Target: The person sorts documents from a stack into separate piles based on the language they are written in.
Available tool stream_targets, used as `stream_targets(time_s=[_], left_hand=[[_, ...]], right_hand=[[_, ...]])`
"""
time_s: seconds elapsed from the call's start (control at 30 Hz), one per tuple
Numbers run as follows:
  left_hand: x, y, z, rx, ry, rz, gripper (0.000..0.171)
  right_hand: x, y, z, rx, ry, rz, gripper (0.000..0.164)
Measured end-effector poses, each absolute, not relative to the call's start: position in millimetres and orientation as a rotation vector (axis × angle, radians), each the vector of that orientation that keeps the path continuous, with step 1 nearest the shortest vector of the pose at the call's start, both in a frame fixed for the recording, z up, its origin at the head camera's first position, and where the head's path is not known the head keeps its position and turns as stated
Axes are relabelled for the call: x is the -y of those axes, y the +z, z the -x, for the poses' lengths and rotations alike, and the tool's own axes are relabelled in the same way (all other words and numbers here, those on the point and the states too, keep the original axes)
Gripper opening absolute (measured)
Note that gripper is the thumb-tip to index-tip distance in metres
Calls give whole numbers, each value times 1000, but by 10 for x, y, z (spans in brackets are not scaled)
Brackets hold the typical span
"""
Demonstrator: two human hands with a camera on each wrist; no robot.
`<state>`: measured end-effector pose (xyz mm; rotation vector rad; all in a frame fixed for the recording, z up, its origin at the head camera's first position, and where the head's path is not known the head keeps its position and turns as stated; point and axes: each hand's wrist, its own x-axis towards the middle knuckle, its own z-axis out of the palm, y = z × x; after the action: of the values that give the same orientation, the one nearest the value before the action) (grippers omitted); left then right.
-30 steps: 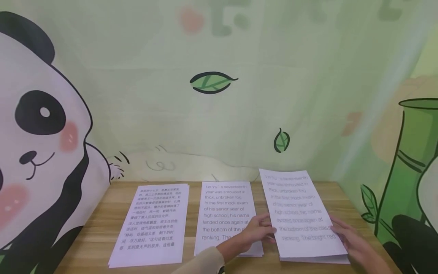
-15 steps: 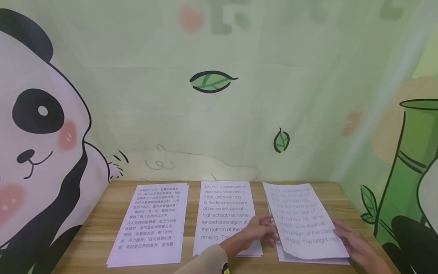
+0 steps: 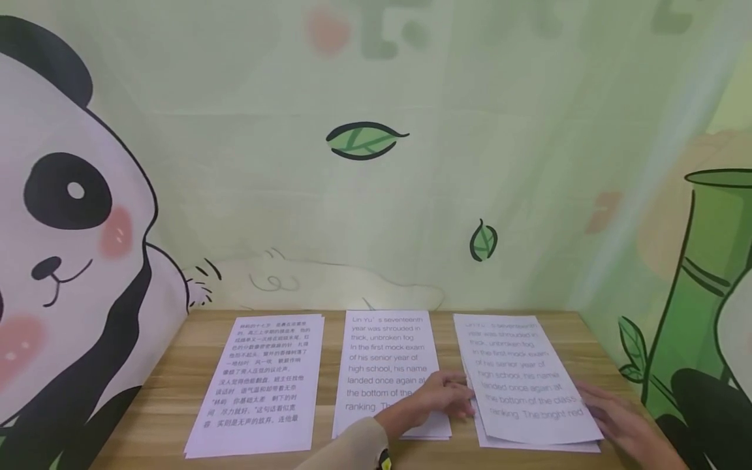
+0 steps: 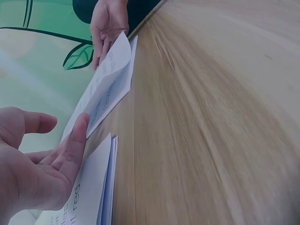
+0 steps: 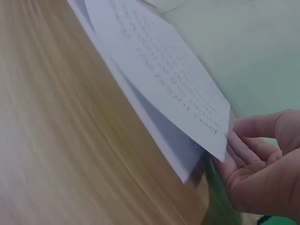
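Observation:
A stack of white printed sheets [image 3: 523, 385] lies at the right of the table. Its top sheet [image 4: 110, 70] bows up at the near edge, off the sheet beneath. My left hand [image 3: 437, 401] reaches over the middle stack [image 3: 384, 365], its fingertips right at the right stack's left edge. In the left wrist view the left thumb stands apart from the fingers. Beside the right edge is my right hand [image 3: 617, 414], its fingertips at the top sheet's corner in the right wrist view. Both hands have loose, slightly bent fingers and grip nothing.
At the left, another stack of sheets [image 3: 255, 391] bears smaller Chinese print. All lie on a wood-grain table [image 3: 153, 391]. Behind it hangs a green backdrop [image 3: 264, 196] with a painted panda, leaves and bamboo.
The right stack's top sheet, held higher a second ago, has come down and shifted slightly right over the sheet below. My right hand has eased outward; the left has barely moved.

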<state>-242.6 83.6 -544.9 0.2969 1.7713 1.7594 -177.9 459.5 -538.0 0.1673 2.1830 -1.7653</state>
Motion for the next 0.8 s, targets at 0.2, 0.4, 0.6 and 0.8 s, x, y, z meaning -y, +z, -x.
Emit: stream_targets(time_s=[0.2,0.4,0.6,0.8], left_hand=[[-721,-5448,2437,-1765,1744,-325,51],[-534,-5450,2453,-1771,1773,-362,51],[-207,-5432,2500,-1869,1730,-298,46],[190,-5361,2572,-1983,1680,-259,45]], right_hand=[[-4709,-5344,1875,-2046,-1829,-523,74],[-4796,-5283,1922,-2053,-1881,-557,63],[-4681,-5174,1985,-2070,-1855,-519,73],[-4389,-5092,2001,-2023,-1888,-347,68]])
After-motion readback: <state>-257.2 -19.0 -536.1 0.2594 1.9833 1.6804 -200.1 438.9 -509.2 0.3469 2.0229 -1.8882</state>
